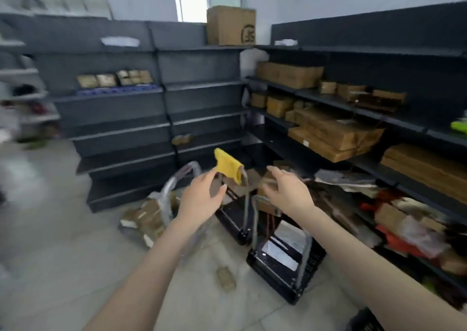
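Both my arms reach forward over the floor of a storeroom. My left hand (pixel 202 194) is held out with fingers relaxed, its fingertips close under a yellow cloth (pixel 228 165) draped over the metal handle of a black trolley (pixel 233 219). I cannot tell if the fingers touch the cloth. My right hand (pixel 285 191) is spread with loose fingers above a small brown box (pixel 267 182), holding nothing. A second black trolley (pixel 283 270) carrying white papers stands nearer to me, below my right forearm.
Dark metal shelves (pixel 202 85) line the back and right walls, the right ones stacked with brown cardboard boxes (pixel 333 138). Wrapped packages (pixel 146 219) and a small box (pixel 225 279) lie on the tiled floor. Bags and clutter (pixel 404 219) fill the lower right shelf.
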{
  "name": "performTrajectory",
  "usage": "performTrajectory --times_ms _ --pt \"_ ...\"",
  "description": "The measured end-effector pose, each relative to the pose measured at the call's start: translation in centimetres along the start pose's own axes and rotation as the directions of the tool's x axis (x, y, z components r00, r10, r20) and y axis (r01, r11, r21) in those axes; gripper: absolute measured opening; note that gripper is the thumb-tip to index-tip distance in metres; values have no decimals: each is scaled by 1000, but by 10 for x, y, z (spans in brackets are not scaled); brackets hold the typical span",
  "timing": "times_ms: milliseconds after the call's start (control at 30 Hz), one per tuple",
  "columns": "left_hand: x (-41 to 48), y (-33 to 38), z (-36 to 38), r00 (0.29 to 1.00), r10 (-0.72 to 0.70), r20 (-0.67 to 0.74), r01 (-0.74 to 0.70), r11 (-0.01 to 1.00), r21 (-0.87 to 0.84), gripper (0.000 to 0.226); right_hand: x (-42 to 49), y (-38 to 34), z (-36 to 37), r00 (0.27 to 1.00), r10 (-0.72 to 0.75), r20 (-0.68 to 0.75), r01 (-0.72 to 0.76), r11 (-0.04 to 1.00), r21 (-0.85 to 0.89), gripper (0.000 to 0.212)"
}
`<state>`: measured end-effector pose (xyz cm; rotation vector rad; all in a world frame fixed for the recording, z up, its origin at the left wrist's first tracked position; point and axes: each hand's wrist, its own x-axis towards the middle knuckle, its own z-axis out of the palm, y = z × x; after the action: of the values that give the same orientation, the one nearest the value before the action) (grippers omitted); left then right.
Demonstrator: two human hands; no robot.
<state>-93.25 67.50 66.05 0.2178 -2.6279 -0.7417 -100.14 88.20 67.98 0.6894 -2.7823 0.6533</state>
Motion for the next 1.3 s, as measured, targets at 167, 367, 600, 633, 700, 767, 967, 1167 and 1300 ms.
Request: performTrajectory --times_ms 167,367,600,633,700,767,967,1167,1300 --pt "-73 -158 -130 965 -231 -123 243 966 90 60 18 -200 97 965 -232 119 224 971 81 55" --pt "-189 -319 -265 821 -506 -264 555 816 164 56 2 -425 208 839 -497 223 455 864 216 56" --pt "-298 -478 -365 568 -700 -433 806 579 120 56 -24 -642 331 612 -711 347 622 703 344 48" --pt "-309 -495 -372 539 -716 -445 827 550 116 57 -27 -665 346 582 -736 346 646 677 352 47" --pt "-328 -533 -390 467 -751 -467 873 476 108 57 -31 -716 379 514 -787 341 693 615 376 46" --pt "-346 -575 -414 380 -771 -511 912 404 69 56 -35 -774 412 434 -829 353 726 554 407 47" --pt "-399 -668 -483 153 -812 -564 982 186 -1 55 -51 -921 497 216 -910 355 765 384 517 54" --pt "-436 -743 -526 67 -843 -534 997 69 16 55 -72 -1001 549 134 -920 368 792 323 518 57" --pt "-448 -807 -549 110 -849 -517 994 85 71 56 -81 -1045 594 163 -904 395 778 364 513 58"
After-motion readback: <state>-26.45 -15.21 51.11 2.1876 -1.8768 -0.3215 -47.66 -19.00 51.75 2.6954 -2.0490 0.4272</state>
